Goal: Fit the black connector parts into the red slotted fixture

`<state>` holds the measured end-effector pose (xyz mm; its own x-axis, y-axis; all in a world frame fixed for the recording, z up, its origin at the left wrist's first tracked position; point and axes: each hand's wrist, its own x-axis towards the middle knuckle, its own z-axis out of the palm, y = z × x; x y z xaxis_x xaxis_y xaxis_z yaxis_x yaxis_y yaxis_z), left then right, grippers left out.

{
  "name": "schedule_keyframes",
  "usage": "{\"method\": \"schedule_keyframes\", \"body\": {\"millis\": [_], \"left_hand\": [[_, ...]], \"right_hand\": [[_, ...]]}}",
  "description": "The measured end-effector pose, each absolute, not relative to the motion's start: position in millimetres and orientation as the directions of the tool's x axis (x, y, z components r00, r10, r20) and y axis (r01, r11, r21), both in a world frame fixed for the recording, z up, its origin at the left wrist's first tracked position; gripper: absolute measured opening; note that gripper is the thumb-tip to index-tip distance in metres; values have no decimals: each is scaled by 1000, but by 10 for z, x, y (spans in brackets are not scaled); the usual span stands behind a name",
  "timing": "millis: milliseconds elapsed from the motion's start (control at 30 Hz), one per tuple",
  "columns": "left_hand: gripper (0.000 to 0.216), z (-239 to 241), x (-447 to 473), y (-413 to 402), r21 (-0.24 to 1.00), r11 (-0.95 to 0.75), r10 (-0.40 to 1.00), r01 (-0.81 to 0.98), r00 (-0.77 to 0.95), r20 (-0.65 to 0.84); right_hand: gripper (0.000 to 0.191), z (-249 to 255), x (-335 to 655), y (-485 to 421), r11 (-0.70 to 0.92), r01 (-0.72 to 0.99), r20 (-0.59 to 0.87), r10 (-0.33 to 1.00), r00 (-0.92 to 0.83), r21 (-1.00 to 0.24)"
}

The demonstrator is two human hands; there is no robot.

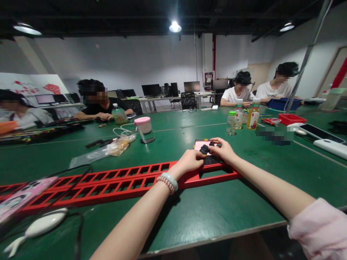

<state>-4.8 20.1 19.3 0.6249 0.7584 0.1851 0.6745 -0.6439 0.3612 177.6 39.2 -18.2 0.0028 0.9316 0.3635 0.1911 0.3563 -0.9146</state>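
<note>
A long red slotted frame (114,182) lies across the green table (206,213) in front of me. At its right end sits a small pink tray (201,145) with small black parts (205,149) in it. My left hand (189,162), with a bead bracelet on the wrist, rests curled on the frame's right end, fingers pressed together at the tray's near edge. My right hand (223,148) is bent over the tray, fingertips pinched among the black parts. What either hand grips is too small to make out.
Other people sit around the table at the left and far right. A pink-lidded jar (145,129), a plastic bag (108,150), bottles (238,117), a red tray (292,118), a phone (320,133) and a white object with cables (40,225) lie about.
</note>
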Motion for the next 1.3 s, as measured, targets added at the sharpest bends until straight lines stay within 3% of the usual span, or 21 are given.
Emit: {"method": "schedule_keyframes", "body": {"millis": [167, 433, 600, 767, 1067, 1300], "left_hand": [[23, 234, -202, 186, 452, -616, 763, 645, 632, 137], [24, 167, -279, 144, 380, -705, 699, 599, 677, 231], [22, 112, -274, 122, 366, -716, 693, 594, 669, 270], [19, 91, -259, 148, 394, -695, 712, 602, 654, 255], [19, 55, -293, 201, 490, -627, 762, 606, 607, 225], [13, 120, -315, 213, 505, -702, 656, 502, 731, 186]], "right_hand": [[46, -157, 1761, 385, 364, 268, 354, 931, -86, -892], [49, -97, 1762, 290, 372, 402, 252, 913, -322, -837], [48, 7, 1721, 104, 474, 394, 261, 835, -484, -787], [47, 73, 1670, -15, 553, 529, 272, 811, -517, -644], [51, 104, 1679, -54, 578, 590, 201, 789, -581, -564], [47, 131, 1655, -92, 652, 600, 237, 743, -626, -463]]}}
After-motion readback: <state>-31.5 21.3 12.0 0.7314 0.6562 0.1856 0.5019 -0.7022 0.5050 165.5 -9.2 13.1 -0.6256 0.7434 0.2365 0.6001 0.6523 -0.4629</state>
